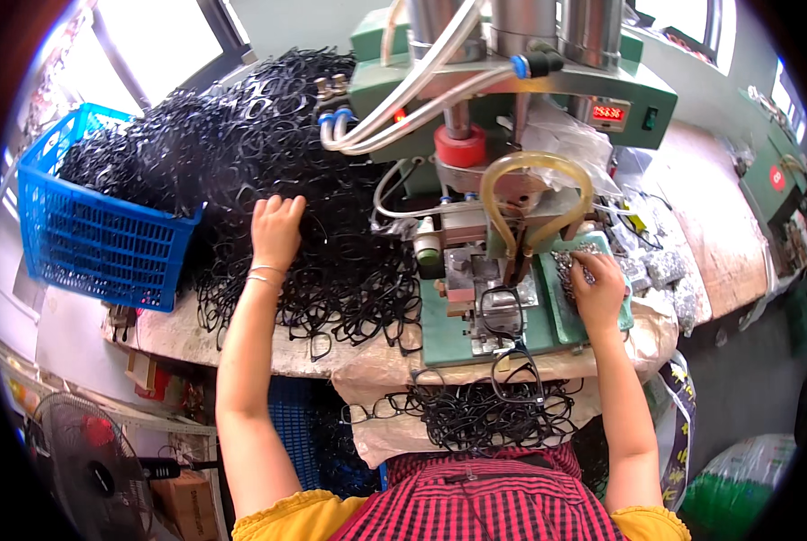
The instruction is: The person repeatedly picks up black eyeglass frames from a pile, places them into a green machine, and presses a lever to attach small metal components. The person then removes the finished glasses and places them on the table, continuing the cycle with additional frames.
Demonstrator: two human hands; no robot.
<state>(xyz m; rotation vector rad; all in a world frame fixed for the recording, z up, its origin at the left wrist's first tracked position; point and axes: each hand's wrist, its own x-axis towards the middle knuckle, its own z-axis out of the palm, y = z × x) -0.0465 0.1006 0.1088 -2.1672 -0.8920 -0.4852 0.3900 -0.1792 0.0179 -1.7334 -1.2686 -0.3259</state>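
Observation:
My left hand (pixel 277 233) reaches into a big heap of black eyeglass frames (pixel 241 135), fingers curled closed; whatever they grip is hidden against the dark pile. My right hand (pixel 599 287) is over a green tray (pixel 568 326) of small silvery metal parts (pixel 566 269). Its fingertips are pinched together at the parts, and any piece between them is too small to make out. Between my hands, one black eyeglass frame (pixel 503 311) sits at the metal fixture (pixel 478 270) of a green press machine (pixel 440 335). Another eyeglass frame (pixel 516 379) hangs just below it, at the bench edge.
A blue plastic basket (pixel 106 234) stands tilted at the left, with frames spilling from it. More black frames (pixel 485 419) lie on cloth at my lap. A yellowish hose (pixel 537 162) loops before the press. Bagged metal parts (pixel 665 268) lie right; a fan (pixel 92 460) stands lower left.

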